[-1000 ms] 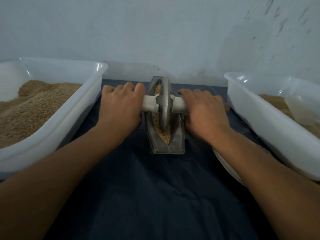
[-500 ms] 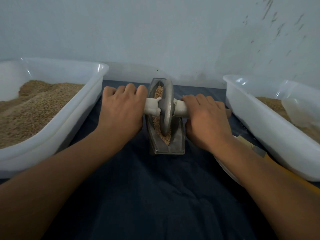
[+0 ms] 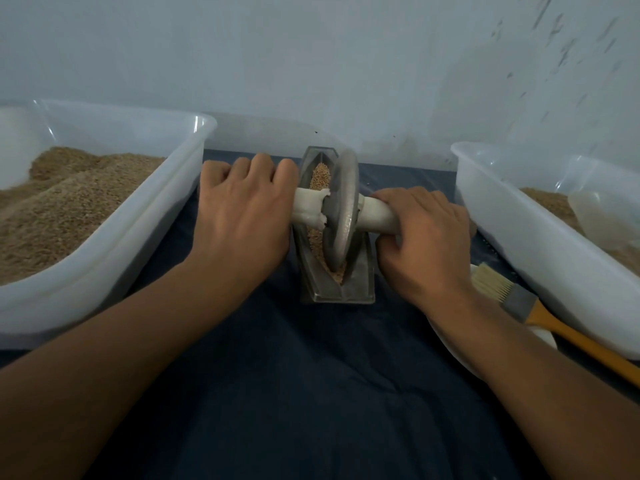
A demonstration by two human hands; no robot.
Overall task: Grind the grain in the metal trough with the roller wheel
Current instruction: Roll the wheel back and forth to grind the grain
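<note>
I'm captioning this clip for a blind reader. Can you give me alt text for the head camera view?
Two hands, left hand and right hand, grip the white handle of a metal roller wheel standing in a grain-filled metal trough on a dark cloth. Plastic tubs of grain flank it, left tub and right tub.

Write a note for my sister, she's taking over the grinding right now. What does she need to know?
Left hand and right hand each grip one end of the white handle.
The roller wheel stands in the metal trough on the dark cloth.
Grain in the trough looks mostly whole, so keep rolling back and forth.
A brush lies by the right tub.
</note>
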